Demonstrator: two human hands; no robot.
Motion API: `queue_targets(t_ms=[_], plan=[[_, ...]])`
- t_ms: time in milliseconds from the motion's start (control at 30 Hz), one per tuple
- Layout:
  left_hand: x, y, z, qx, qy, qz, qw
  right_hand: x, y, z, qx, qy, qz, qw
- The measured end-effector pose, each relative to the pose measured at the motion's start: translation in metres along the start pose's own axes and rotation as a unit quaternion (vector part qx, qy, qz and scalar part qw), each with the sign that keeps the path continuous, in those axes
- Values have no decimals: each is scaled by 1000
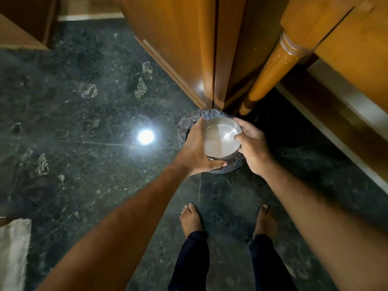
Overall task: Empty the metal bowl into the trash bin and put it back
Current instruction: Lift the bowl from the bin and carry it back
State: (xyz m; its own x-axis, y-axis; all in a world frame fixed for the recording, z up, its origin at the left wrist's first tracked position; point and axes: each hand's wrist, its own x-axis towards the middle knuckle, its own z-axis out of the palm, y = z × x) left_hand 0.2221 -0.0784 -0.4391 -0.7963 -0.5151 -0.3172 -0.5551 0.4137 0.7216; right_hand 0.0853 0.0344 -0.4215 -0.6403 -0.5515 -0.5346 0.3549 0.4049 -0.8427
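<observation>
Steel caught the light where we held the metal bowl (221, 138) directly over the trash bin (182, 126), its flat shiny round face turned up toward us; whether that face was the underside or the inside, we could not tell. Our left hand (197, 148) wrapped the bowl's left side, fingers curled around the far rim and thumb pressed along the near edge. Our right hand (253, 147) clasped the right side, thumb laid across the shiny face and fingers bent behind the rim. Beneath the bowl the bin's dark plastic liner showed, crumpled over its rim. The bin stood on the dark green stone floor (88, 114), in the corner by the wooden cabinet (180, 49) and just beside a turned wooden leg (270, 70). Our bare feet (191, 219) stood near the bin.
</observation>
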Motion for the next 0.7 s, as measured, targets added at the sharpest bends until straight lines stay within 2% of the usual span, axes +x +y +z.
queue_targets(t_ms=[167, 300, 400, 567, 700], plan=[[-26, 43, -55, 15, 39, 41, 998, -42, -53, -1, -9, -43, -52, 998], [-62, 107, -127, 21, 55, 55, 997, -97, -132, -3, -142, -105, -93, 980], [-86, 169, -187, 45, 65, 95, 992, -141, -202, -8, -226, -122, -118, 959], [-119, 274, -265, 98, 103, 203, 969, -202, -315, -27, -282, -103, -182, 936], [-125, 350, -296, 58, 100, 256, 960, -240, -379, -61, -297, -64, -220, 927]])
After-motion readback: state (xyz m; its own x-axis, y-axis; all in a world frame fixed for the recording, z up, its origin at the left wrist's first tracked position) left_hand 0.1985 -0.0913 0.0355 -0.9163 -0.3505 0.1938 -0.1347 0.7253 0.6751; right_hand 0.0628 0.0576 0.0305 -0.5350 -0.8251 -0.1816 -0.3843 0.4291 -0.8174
